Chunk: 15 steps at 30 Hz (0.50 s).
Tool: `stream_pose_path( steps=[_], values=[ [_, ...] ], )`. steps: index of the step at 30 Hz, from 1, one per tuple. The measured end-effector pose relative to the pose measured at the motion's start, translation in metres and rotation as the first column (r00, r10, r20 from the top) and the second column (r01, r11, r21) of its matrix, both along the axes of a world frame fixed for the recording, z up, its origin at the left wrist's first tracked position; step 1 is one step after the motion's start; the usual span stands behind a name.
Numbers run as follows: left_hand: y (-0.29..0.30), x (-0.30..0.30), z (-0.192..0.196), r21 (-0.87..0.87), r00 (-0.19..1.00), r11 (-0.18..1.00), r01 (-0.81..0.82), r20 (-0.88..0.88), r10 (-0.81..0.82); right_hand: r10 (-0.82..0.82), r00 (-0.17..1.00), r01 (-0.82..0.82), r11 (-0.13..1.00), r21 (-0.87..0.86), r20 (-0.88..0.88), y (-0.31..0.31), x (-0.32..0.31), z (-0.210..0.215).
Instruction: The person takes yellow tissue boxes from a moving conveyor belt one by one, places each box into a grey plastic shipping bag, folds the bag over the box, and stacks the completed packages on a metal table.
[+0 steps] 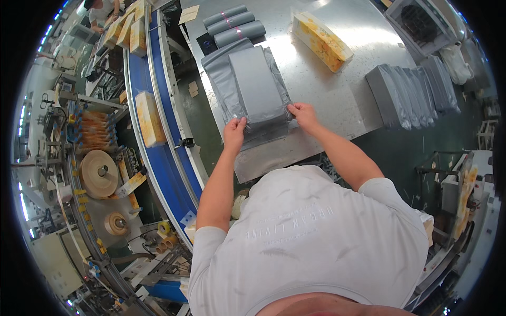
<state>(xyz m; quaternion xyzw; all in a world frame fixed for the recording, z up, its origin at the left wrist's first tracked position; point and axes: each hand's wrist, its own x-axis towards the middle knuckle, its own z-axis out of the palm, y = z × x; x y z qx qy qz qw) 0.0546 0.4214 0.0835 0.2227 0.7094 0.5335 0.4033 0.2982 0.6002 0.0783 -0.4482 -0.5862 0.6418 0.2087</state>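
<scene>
In front of me a grey plastic mailing bag (256, 79) lies on the metal table, with a block-shaped bulge filling its middle. My left hand (234, 134) is closed, pinching the bag's near left corner between thumb and fingers. At the near right corner my right hand (304, 117) pinches the bag's edge the same way. More flat grey plastic (224, 68) spreads out beneath and beyond the bag. What fills it is hidden by the grey film. Past its far end lie several rolled grey bundles (240, 34) with pink bands.
A white-and-yellow patterned pack (322, 42) lies farther back on the metal table (337, 95). Filled grey bags (406, 95) stand in a row at its right edge. Along the left runs a blue conveyor (168, 158) carrying similar packs (150, 118). Another person (100, 13) is at the far left.
</scene>
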Motion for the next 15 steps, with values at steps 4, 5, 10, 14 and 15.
stream_pose_path(
  steps=[4, 5, 10, 14, 15],
  values=[
    [0.007, 0.032, -0.008, 0.262, 0.794, 0.898, -0.354, -0.423, 0.436, -0.211, 0.963, 0.157, 0.944, 0.290, 0.166, -0.014, -0.010, -0.004],
    [0.005, 0.037, -0.008, 0.315, 0.747, 0.910, -0.269, -0.528, 0.404, -0.298, 0.944, 0.211, 0.875, 0.436, 0.141, -0.020, -0.012, 0.003],
    [0.010, 0.075, 0.001, 0.089, 0.916, 0.995, 0.050, -0.400, -0.010, -0.084, 0.996, 0.075, 0.970, 0.233, 0.032, -0.036, -0.030, -0.006],
    [0.007, 0.083, 0.006, 0.140, 0.915, 0.915, 0.378, -0.207, -0.346, -0.071, 0.994, 0.096, 0.926, -0.365, 0.083, -0.004, 0.009, 0.050],
    [0.003, 0.089, 0.008, 0.106, 0.855, 0.867, 0.487, -0.262, -0.448, -0.121, 0.992, 0.123, 0.942, -0.313, 0.024, 0.002, 0.036, 0.045]
  ],
)
